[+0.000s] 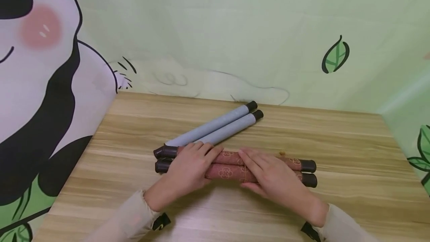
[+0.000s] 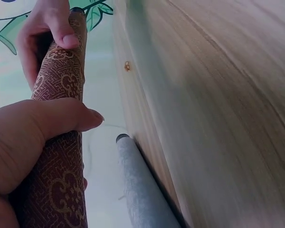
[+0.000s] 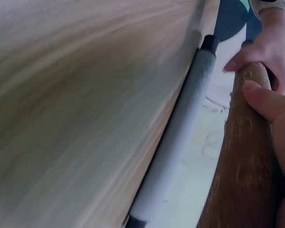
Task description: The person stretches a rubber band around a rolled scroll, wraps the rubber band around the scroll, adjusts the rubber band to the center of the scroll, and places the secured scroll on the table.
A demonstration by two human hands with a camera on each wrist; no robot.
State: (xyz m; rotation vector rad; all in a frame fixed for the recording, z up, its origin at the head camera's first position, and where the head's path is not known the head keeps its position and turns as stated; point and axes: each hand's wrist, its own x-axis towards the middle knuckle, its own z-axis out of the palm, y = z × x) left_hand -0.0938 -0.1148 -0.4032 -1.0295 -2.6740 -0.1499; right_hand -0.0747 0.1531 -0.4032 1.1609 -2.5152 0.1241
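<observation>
A red-brown scroll with gold flower patterns and black end knobs is rolled from both ends into two rolls lying side by side. My left hand grips its left part, thumb toward the middle. Round its right part, my right hand holds both rolls. In the left wrist view, the left thumb lies across the patterned roll. The right thumb presses along the roll in the right wrist view. Behind the hands, a pale blue scroll, also in two rolls with black ends, lies slanted on the table.
The wood-grain table meets a pale green wall cloth at the back. A printed panda covers the left side of that cloth. A small orange-brown bit lies on the table beyond the scroll.
</observation>
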